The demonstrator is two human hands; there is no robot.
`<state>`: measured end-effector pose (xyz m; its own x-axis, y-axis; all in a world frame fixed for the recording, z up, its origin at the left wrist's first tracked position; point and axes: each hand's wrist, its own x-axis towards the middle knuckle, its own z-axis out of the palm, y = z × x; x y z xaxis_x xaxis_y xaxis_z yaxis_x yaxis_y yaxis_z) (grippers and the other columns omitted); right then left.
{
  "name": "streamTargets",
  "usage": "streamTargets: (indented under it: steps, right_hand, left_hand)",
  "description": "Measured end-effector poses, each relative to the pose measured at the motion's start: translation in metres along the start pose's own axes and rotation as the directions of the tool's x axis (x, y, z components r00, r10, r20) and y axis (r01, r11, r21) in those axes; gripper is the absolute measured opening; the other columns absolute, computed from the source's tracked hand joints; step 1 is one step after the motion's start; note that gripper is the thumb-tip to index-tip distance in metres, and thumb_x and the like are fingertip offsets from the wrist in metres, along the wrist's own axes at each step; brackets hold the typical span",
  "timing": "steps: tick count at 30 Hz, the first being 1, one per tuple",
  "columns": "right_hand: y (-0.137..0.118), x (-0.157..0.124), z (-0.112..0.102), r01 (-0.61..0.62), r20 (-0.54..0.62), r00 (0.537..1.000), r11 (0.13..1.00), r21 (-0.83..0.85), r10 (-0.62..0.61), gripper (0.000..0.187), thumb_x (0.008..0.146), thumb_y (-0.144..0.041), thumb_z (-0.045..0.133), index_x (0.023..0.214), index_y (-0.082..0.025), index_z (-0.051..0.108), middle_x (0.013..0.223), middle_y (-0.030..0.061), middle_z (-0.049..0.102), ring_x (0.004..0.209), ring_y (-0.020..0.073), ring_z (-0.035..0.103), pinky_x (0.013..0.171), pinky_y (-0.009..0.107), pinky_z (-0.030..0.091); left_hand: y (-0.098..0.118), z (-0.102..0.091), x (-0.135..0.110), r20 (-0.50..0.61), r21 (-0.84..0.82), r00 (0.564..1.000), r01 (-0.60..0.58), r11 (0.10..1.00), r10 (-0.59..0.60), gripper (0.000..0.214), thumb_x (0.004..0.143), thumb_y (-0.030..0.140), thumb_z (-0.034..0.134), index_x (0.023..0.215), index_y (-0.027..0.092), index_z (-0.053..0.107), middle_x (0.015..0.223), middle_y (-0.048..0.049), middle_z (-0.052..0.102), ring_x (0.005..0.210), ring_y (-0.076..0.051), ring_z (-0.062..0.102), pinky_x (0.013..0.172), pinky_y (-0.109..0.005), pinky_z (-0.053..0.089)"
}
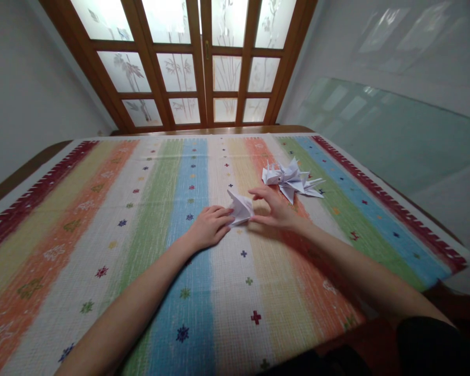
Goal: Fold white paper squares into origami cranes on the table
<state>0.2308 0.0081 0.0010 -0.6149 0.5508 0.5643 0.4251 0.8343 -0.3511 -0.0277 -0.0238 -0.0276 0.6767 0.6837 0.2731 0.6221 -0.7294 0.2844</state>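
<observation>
A small white sheet of folded paper (242, 209) lies near the middle of the table, with one pointed flap standing up at its upper left. My left hand (211, 225) holds the paper by its left edge, fingers close together on it. On the other side, my right hand (273, 209) curves round the right edge with thumb and fingers apart. Its thumb is at the lower right corner; whether it touches cannot be made out. Beyond the right hand sits a cluster of several white origami cranes (292, 178), their wings and points overlapping.
A striped, colourful tablecloth (149, 209) covers the table. At the far end stand wooden doors with frosted panes (180, 68). A pale wall with a glossy greenish panel (376, 120) runs along the right side, and a plain wall (19, 68) along the left.
</observation>
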Motion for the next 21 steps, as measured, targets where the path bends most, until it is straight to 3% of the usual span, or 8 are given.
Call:
streamTargets:
  steps: [3,6,11,15,18,20,21]
  right_hand:
    - [0.011,-0.002,-0.002,-0.145,0.144,0.982,0.975,0.169,0.121,0.067,0.075,-0.043,0.075,0.132,-0.023,0.046,0.103,0.0072,0.063,0.085,0.0193,0.062,0.075,0.036,0.054]
    - [0.011,0.003,0.002,-0.258,0.252,0.947,0.941,0.219,0.201,0.067,0.072,-0.04,0.078,0.13,-0.024,0.049,0.094,0.0031,0.063,0.076,0.0165,0.06,0.07,0.032,0.053]
    - [-0.004,0.016,0.014,-0.29,0.253,0.935,0.947,0.138,0.25,0.065,0.072,-0.037,0.078,0.13,-0.024,0.051,0.11,0.0081,0.062,0.087,0.0202,0.061,0.077,0.035,0.052]
    - [-0.01,0.02,0.024,-0.312,0.227,0.926,0.95,0.007,0.302,0.068,0.077,-0.037,0.074,0.136,-0.021,0.045,0.111,0.0107,0.063,0.09,0.0229,0.063,0.078,0.038,0.053]
    - [-0.008,0.019,0.024,-0.18,0.169,0.964,0.973,-0.143,0.203,0.071,0.079,-0.04,0.072,0.139,-0.019,0.041,0.122,0.0151,0.059,0.103,0.0263,0.061,0.085,0.042,0.052]
    - [-0.006,0.019,0.018,0.045,0.209,0.978,0.965,-0.258,0.011,0.062,0.08,-0.038,0.071,0.136,-0.024,0.046,0.133,0.014,0.054,0.118,0.0284,0.054,0.096,0.047,0.047]
    - [-0.005,0.021,0.013,0.172,0.252,0.963,0.935,-0.308,-0.094,0.056,0.08,-0.034,0.071,0.132,-0.028,0.05,0.139,0.0112,0.05,0.126,0.0288,0.049,0.102,0.05,0.042]
  left_hand:
    - [-0.001,0.001,0.002,0.045,-0.032,0.999,-0.01,0.999,0.011,0.033,0.092,0.024,0.049,0.123,0.025,0.061,0.136,-0.0054,0.058,0.126,-0.024,0.049,0.101,-0.044,0.039]
    - [-0.001,0.001,0.004,0.111,-0.011,0.994,-0.024,1.0,0.025,0.036,0.094,0.023,0.044,0.126,0.026,0.059,0.139,-0.0046,0.056,0.131,-0.024,0.045,0.105,-0.045,0.036]
    - [-0.001,0.0,0.005,0.131,0.011,0.99,-0.049,0.999,0.047,0.038,0.097,0.026,0.037,0.128,0.027,0.058,0.141,-0.0028,0.054,0.134,-0.023,0.042,0.106,-0.045,0.034]
    - [-0.001,0.001,0.004,0.144,0.014,0.989,-0.035,0.999,0.033,0.041,0.095,0.024,0.039,0.134,0.026,0.052,0.142,-0.0028,0.053,0.136,-0.024,0.04,0.107,-0.045,0.033]
    - [0.001,0.0,0.004,0.14,0.015,0.99,-0.029,0.999,0.026,0.041,0.095,0.024,0.039,0.134,0.026,0.052,0.142,-0.0028,0.054,0.136,-0.024,0.039,0.108,-0.045,0.032]
    - [0.002,0.0,0.004,0.129,0.021,0.991,-0.035,0.999,0.032,0.039,0.095,0.025,0.039,0.13,0.025,0.056,0.141,-0.0033,0.054,0.134,-0.023,0.041,0.107,-0.045,0.033]
    - [0.002,0.0,0.004,0.123,0.025,0.992,-0.041,0.999,0.038,0.038,0.096,0.025,0.038,0.129,0.025,0.057,0.141,-0.0036,0.054,0.133,-0.023,0.042,0.107,-0.045,0.033]
